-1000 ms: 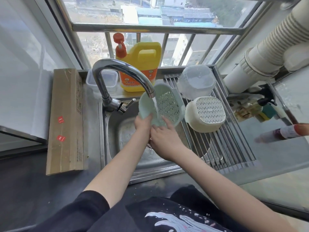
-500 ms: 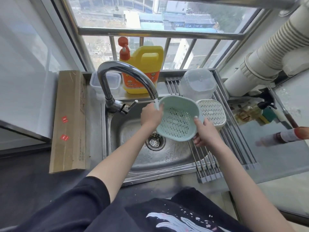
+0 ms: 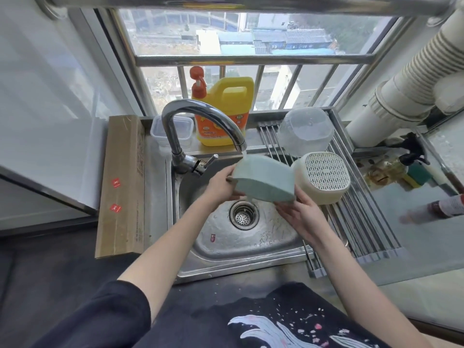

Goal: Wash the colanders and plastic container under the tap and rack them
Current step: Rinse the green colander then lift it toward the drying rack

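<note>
Both hands hold the green colander (image 3: 263, 182) over the sink (image 3: 241, 249), its outer side turned up under the tap (image 3: 200, 121) and its inside hidden — the left hand (image 3: 221, 187) grips the left rim with curled fingers, the right hand (image 3: 298, 212) cups the lower right edge. Just beside it on the rack (image 3: 361, 222), the cream colander (image 3: 324, 177) sits upside down, touching the upturned clear plastic container (image 3: 305, 131) behind it. A small clear lidded box (image 3: 160, 129) stands behind the tap beside the yellow detergent jug (image 3: 223, 114) — I cannot tell what is in it.
</note>
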Available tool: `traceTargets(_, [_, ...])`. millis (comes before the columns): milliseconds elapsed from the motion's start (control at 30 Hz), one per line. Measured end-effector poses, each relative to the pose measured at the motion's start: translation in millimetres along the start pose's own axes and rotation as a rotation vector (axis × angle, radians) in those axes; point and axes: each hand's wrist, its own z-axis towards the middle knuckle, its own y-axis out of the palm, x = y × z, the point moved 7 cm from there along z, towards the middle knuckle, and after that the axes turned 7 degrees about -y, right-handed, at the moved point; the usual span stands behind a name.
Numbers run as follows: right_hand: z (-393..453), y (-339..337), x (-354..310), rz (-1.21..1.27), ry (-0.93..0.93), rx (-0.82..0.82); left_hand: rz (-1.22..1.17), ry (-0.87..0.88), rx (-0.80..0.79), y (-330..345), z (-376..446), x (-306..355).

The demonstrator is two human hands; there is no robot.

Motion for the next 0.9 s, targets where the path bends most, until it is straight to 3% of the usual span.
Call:
traceTargets(67, [-4, -5, 16, 0.379, 0.187, 0.027, 0.251, 0.230, 0.149, -7, -6, 0])
traceTargets(100, [-3, -13, 24, 0.435, 0.250, 0.086, 0.289, 0.301, 0.157, -6, -11, -1])
traceTargets(267, [-5, -9, 53, 0.061, 0.465, 0.221, 0.227, 0.462, -0.010, 11, -32, -4])
traceTargets(333, [-5, -2, 58, 0.100, 0.451, 0.260, 0.268, 0.494, -0.022, 14, -34, -3])
traceTargets(433, [4, 10, 50, 0.205, 0.285, 0.129, 0.483, 0.439, 0.038, 3, -26, -7])
traceTargets(500, [10, 2, 35, 0.069, 0.115, 0.169, 0.498, 0.338, 0.087, -15, -17, -14])
traceTargets(567, [7, -18, 13, -0.181, -0.081, 0.322, 0.297, 0.175, 0.120, -34, -10, -20])
traceTargets(633, [-2, -31, -9, -0.415, -0.269, 0.418, -0.121, -0.082, 0.108, -45, -6, -31])
traceTargets(700, [-11, -31, -16, -0.615, -0.402, 0.405, -0.618, -0.263, -0.034, -39, 0, -31])
traceTargets(800, [-19, -25, -3, -0.773, -0.468, 0.347, -1.193, -0.307, -0.202, -29, 7, -7])
traceTargets(900, [-24, -25, 11, -0.757, -0.469, 0.352, -1.433, -0.343, -0.193, -25, 22, 11])
